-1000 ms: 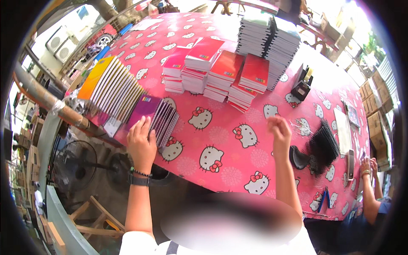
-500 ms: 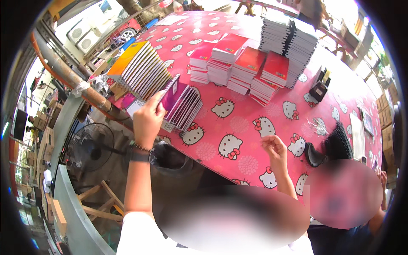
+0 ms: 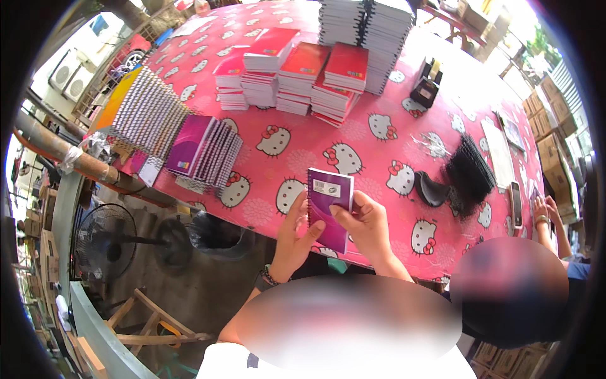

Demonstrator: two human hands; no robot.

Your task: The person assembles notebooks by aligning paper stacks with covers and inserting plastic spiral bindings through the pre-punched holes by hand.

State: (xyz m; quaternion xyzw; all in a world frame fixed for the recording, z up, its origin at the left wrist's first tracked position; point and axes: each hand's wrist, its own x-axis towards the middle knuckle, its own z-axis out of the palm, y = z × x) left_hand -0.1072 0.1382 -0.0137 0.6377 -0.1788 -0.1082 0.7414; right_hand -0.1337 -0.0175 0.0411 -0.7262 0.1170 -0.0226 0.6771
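Note:
A purple spiral notebook (image 3: 323, 211), with a white barcode label on its cover, is held upright between my two hands over the near edge of the pink table. My left hand (image 3: 291, 243) grips its coil side, the thumb lying on the cover. On the opposite edge my right hand (image 3: 369, 227) pinches it, thumb in front and fingers behind. To the left stands a row of purple spiral notebooks (image 3: 192, 146), spines showing. Behind that row is a larger stack of coil-bound notebooks with an orange cover (image 3: 123, 95).
Red-covered booklets (image 3: 302, 63) and tall white coil-bound stacks (image 3: 341, 24) stand farther back. A black tape dispenser (image 3: 428, 83), black binding coils (image 3: 470, 169) and a phone (image 3: 516, 205) lie rightward, near a co-worker's hands (image 3: 548, 215). A fan (image 3: 108, 243) and lined bin (image 3: 218, 235) are at lower left.
My left hand has brought a purple notebook from the row on the left to in front of me. My right hand, empty before, now grips its other edge. The view has shifted right.

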